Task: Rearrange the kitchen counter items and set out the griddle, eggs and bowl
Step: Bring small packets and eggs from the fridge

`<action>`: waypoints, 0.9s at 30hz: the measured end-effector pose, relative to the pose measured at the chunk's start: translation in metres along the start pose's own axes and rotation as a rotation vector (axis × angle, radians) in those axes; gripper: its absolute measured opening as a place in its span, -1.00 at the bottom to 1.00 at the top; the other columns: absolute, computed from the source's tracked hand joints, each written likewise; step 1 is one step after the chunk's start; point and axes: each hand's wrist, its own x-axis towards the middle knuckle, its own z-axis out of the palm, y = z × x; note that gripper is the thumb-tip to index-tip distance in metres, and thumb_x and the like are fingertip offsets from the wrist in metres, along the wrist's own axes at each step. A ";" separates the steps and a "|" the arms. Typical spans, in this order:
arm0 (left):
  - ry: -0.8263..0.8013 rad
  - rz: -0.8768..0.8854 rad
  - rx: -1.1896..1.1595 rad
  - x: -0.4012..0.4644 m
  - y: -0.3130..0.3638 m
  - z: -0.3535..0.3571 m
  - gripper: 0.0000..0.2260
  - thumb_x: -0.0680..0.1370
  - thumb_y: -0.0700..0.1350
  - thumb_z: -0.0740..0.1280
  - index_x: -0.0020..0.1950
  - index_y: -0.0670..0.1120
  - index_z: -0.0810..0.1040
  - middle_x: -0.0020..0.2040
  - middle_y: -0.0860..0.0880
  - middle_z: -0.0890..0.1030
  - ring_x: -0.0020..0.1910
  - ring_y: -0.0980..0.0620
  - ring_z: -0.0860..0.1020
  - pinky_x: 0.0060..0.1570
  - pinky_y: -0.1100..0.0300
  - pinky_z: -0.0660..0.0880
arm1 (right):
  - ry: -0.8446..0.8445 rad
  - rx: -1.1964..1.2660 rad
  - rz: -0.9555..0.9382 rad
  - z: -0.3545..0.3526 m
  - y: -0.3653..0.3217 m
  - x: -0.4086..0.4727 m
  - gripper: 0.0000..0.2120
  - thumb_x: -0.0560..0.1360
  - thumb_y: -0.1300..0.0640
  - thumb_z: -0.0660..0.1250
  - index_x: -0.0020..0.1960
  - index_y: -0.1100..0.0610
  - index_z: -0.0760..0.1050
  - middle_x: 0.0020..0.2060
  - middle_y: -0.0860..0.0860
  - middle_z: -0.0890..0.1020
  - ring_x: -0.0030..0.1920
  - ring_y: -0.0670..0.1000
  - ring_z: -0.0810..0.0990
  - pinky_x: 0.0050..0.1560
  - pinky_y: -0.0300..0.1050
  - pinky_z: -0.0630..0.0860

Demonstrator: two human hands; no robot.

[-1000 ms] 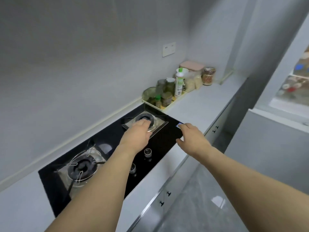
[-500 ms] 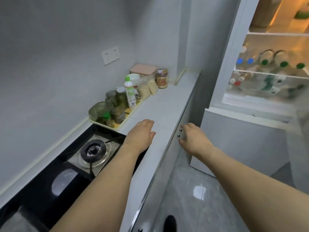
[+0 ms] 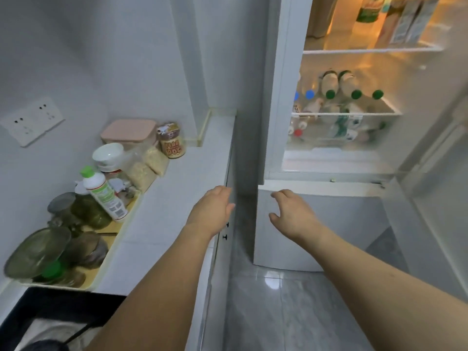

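White bowl (image 3: 108, 153) sits up and well left of my left hand (image 3: 212, 211), the nearer one, while my right hand (image 3: 291, 214) faces the open fridge (image 3: 278, 97); both loose-fingered, holding nothing, no eggs or griddle visible.

A white bottle with a green cap (image 3: 102, 192) leans in a yellow tray (image 3: 119, 230) with dark glass jars (image 3: 87, 211). A pink-lidded box (image 3: 129, 130) sits by a brown jar (image 3: 172, 141). The white fridge (image 3: 354, 110) stands open, with green-capped bottles (image 3: 342, 84) lying inside.
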 end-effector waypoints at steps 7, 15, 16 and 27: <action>-0.089 0.203 -0.029 0.107 0.070 0.034 -0.62 0.64 -0.06 0.20 0.45 -0.13 0.35 0.40 -0.07 0.41 0.33 -0.05 0.39 0.31 0.06 0.37 | 0.013 0.024 0.208 -0.021 0.094 0.044 -0.49 0.56 0.06 0.21 0.47 0.16 0.24 0.41 0.08 0.33 0.37 0.12 0.33 0.33 -0.04 0.33; -0.175 0.399 -0.028 0.201 0.147 0.064 -0.60 0.67 -0.04 0.14 0.50 -0.09 0.27 0.48 -0.03 0.32 0.41 -0.04 0.31 0.33 0.08 0.32 | 0.106 0.067 0.392 -0.053 0.169 0.075 -0.53 0.56 0.08 0.21 0.43 0.17 0.28 0.36 0.10 0.37 0.32 0.15 0.37 0.33 -0.04 0.31; -0.200 0.413 -0.027 0.206 0.153 0.068 -0.60 0.67 -0.04 0.14 0.50 -0.09 0.27 0.48 -0.02 0.31 0.42 -0.03 0.30 0.33 0.08 0.32 | 0.111 0.070 0.412 -0.056 0.173 0.075 -0.53 0.56 0.08 0.21 0.44 0.17 0.28 0.36 0.09 0.37 0.33 0.15 0.36 0.33 -0.04 0.30; -0.310 0.783 -0.127 0.312 0.262 0.093 -0.60 0.66 -0.01 0.15 0.50 -0.06 0.29 0.50 -0.01 0.30 0.44 -0.02 0.29 0.37 0.12 0.25 | 0.405 0.246 0.848 -0.085 0.223 0.081 -0.53 0.53 0.12 0.25 0.42 0.17 0.32 0.34 0.10 0.41 0.34 0.12 0.38 0.32 -0.12 0.29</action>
